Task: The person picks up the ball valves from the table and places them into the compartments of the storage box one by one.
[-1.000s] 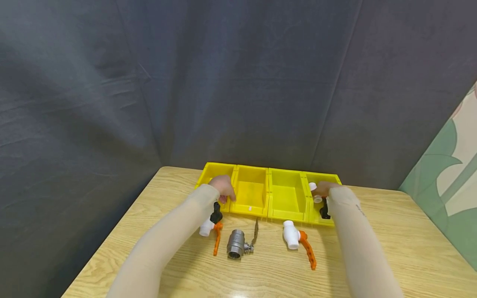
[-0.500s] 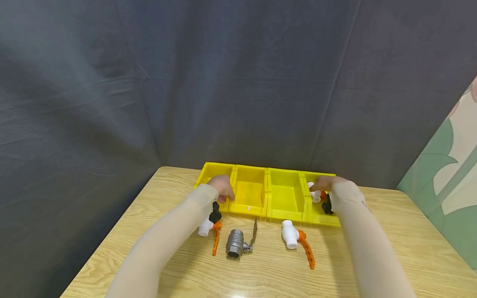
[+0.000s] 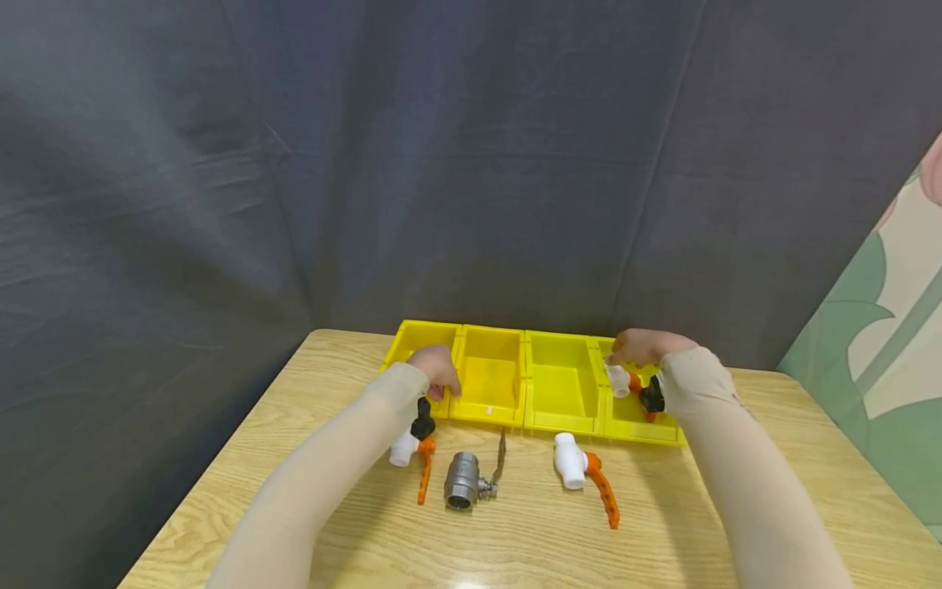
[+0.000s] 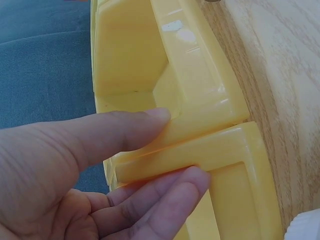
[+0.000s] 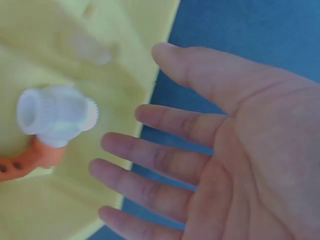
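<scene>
My left hand (image 3: 436,370) pinches the wall between the two leftmost yellow bins; in the left wrist view the thumb lies on one side and the fingers on the other of the bin wall (image 4: 150,162). My right hand (image 3: 646,347) hangs above the back of the rightmost bin (image 3: 640,430), with fingers spread and nothing held, as the right wrist view shows. In that bin lies a white plastic ball valve (image 5: 57,112) with an orange handle (image 5: 30,162), apart from the fingers. The black wrist camera (image 3: 652,394) hides part of its handle in the head view.
On the wooden table (image 3: 530,548), before the bins, lie a metal ball valve (image 3: 462,481) and a white ball valve (image 3: 570,460) with orange handle. Another white valve (image 3: 403,450) lies partly under the left wrist. A dark curtain (image 3: 471,164) hangs behind.
My right hand has let go of the white ball valve in the rightmost bin and lifted up and back from it. My left hand keeps its hold on the bin wall.
</scene>
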{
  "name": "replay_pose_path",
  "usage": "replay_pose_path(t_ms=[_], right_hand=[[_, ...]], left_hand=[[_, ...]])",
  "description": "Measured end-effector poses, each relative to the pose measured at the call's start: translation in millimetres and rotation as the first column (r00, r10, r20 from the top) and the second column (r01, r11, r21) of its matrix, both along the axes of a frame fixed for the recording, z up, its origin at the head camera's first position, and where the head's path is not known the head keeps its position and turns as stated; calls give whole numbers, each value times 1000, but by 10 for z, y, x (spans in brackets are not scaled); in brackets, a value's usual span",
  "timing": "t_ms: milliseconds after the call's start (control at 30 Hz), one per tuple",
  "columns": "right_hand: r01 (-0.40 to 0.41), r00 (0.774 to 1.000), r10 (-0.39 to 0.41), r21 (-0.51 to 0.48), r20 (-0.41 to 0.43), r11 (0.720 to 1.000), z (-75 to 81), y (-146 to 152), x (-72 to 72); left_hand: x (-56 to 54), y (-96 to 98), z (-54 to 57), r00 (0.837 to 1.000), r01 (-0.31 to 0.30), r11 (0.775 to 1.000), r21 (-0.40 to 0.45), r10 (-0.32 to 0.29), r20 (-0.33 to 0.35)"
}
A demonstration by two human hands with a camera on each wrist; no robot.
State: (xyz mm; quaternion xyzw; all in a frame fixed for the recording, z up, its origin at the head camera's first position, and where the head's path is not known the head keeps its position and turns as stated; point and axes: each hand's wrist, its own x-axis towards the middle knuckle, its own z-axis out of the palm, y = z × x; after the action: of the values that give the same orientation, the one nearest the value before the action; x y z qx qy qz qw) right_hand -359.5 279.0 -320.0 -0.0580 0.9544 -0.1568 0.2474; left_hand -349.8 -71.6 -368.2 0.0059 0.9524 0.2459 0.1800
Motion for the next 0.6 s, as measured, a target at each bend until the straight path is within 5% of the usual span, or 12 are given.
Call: replay_pose_path(t_ms=[233,600], right_hand=[[-151,974,166,106,-154,983,199,-142,122],[-191,962,195,41,-192,981,374,-399,416]], left_hand=[[-44,-18,-35,1000,3,1000,-2,-3,2],[-9,-25,4,1000,3,1000,-6,-3,0]])
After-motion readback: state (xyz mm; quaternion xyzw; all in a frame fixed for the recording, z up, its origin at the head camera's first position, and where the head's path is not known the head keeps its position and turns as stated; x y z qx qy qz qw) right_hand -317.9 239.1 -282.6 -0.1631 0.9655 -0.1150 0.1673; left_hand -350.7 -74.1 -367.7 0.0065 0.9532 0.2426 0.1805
